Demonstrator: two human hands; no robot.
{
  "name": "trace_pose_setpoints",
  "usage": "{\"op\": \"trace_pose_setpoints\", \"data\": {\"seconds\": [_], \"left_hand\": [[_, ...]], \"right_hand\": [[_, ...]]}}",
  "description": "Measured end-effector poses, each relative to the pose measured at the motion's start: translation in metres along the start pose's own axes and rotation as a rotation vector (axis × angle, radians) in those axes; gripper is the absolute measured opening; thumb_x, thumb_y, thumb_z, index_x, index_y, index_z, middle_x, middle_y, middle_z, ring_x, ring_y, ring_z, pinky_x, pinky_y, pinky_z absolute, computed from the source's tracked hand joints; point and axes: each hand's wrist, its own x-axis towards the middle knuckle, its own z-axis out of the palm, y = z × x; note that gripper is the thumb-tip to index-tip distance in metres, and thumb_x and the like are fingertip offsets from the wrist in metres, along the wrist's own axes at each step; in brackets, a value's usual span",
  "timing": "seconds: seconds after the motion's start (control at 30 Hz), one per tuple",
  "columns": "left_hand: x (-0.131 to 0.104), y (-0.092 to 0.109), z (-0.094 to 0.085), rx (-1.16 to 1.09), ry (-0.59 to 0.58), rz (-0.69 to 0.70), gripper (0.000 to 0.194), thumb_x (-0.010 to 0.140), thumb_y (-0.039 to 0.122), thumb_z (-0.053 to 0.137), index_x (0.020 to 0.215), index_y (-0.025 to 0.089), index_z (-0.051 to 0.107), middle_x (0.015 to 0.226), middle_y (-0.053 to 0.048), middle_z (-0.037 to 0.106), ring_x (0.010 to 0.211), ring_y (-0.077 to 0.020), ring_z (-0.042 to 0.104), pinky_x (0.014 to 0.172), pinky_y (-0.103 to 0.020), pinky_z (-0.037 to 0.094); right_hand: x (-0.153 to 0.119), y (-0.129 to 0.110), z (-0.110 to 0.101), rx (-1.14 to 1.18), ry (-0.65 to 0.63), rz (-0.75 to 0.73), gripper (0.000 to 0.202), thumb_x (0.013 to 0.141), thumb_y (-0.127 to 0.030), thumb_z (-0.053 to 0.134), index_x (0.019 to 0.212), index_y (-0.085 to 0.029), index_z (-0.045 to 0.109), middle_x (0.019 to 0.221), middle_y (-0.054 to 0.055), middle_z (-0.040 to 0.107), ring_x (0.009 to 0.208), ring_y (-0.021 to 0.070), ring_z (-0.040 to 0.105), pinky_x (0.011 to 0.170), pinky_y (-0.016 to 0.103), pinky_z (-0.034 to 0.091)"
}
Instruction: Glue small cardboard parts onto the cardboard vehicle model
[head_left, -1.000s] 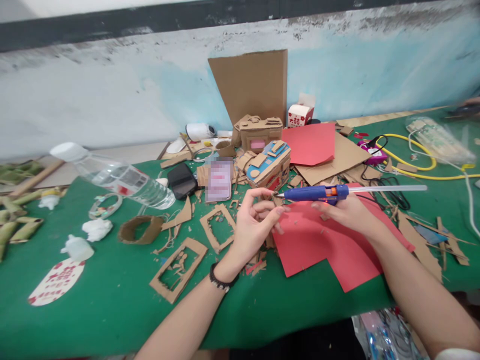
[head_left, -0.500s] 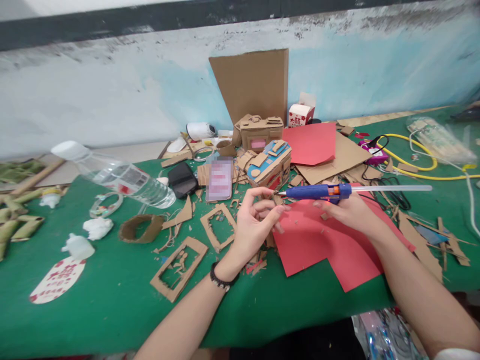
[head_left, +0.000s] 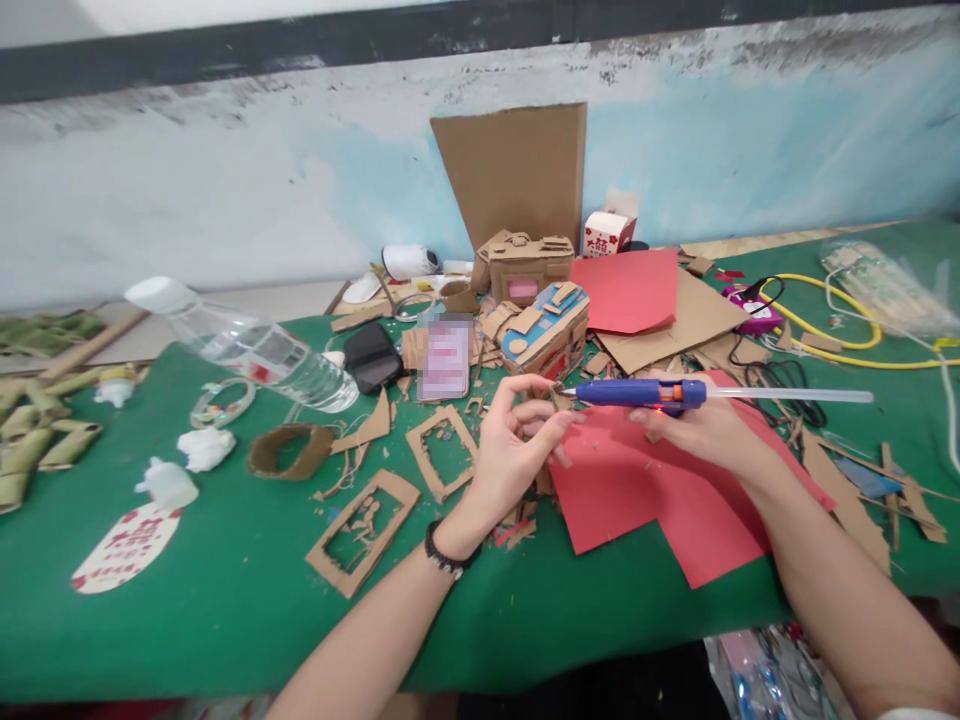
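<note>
My right hand (head_left: 697, 425) is wrapped round a blue hot glue gun (head_left: 637, 394), which lies level with a long clear glue stick (head_left: 802, 394) poking out of its back. The nozzle points left and meets a small brown cardboard piece (head_left: 559, 396) pinched in my left hand (head_left: 525, 425). Fingers partly hide that piece, so its shape is unclear. Beneath both hands lies red paper (head_left: 622, 490). Just beyond them sits a cardboard camera model (head_left: 547, 330) with a blue top, and behind it a plain brown cardboard camera (head_left: 531, 265).
Left of my hands are cut cardboard frames (head_left: 364, 535), a phone (head_left: 445, 360), a black case (head_left: 373, 358) and a tilted water bottle (head_left: 251, 345). Cardboard scraps (head_left: 851, 500) and a yellow cable (head_left: 862, 335) lie to the right. A cardboard sheet (head_left: 517, 170) leans on the wall.
The whole view has shifted slightly, so the table things appear a little farther right. Both hands keep their hold, with the nozzle still at the cardboard piece.
</note>
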Motion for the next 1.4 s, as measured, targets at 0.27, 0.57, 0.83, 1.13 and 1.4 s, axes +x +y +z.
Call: {"op": "trace_pose_setpoints", "data": {"seconds": [0.27,0.57,0.83,1.13,1.4], "left_hand": [[-0.0002,-0.0022,-0.0009,-0.005,-0.014,0.014,0.049,0.094,0.047,0.087,0.118,0.024,0.051,0.086,-0.001,0.083,0.049,-0.0156,0.075,0.048,-0.022,0.055],[0.0002,-0.0024,-0.0007,0.013,-0.003,0.007,0.051,0.092,0.049,0.087,0.118,0.024,0.052,0.090,-0.003,0.085,0.048,-0.0164,0.074,0.050,-0.025,0.057],[-0.0003,-0.0024,-0.0013,0.007,-0.008,0.016,0.049,0.094,0.047,0.087,0.118,0.024,0.052,0.093,-0.004,0.085,0.048,-0.0162,0.075,0.050,-0.024,0.058],[0.0004,-0.0003,0.0004,0.010,-0.010,0.008,0.049,0.093,0.048,0.088,0.117,0.024,0.052,0.078,0.002,0.078,0.048,-0.0169,0.074,0.046,-0.021,0.051],[-0.0002,-0.0016,-0.0009,0.016,-0.018,0.009,0.048,0.094,0.048,0.086,0.119,0.024,0.052,0.089,-0.002,0.084,0.049,-0.0165,0.075,0.046,-0.022,0.051]], "right_hand": [[0.0000,-0.0014,-0.0011,-0.027,-0.024,-0.035,0.044,0.090,-0.066,0.083,0.090,-0.023,0.074,0.069,0.000,0.067,0.064,0.0191,0.059,0.058,0.031,0.047],[-0.0011,-0.0050,-0.0023,-0.025,-0.035,-0.062,0.037,0.094,-0.058,0.082,0.093,-0.023,0.070,0.072,0.000,0.068,0.064,0.0183,0.058,0.062,0.031,0.045],[-0.0003,-0.0010,-0.0010,-0.015,-0.006,-0.045,0.042,0.089,-0.063,0.084,0.087,-0.025,0.067,0.071,0.001,0.069,0.064,0.0205,0.063,0.059,0.032,0.049],[-0.0002,-0.0015,-0.0023,-0.040,-0.007,-0.090,0.035,0.091,-0.056,0.085,0.091,-0.024,0.072,0.072,0.000,0.071,0.064,0.0185,0.064,0.060,0.030,0.048],[-0.0014,-0.0060,-0.0030,-0.071,-0.002,-0.049,0.032,0.091,-0.055,0.084,0.091,-0.026,0.071,0.071,0.001,0.072,0.065,0.0219,0.067,0.061,0.031,0.050]]}}
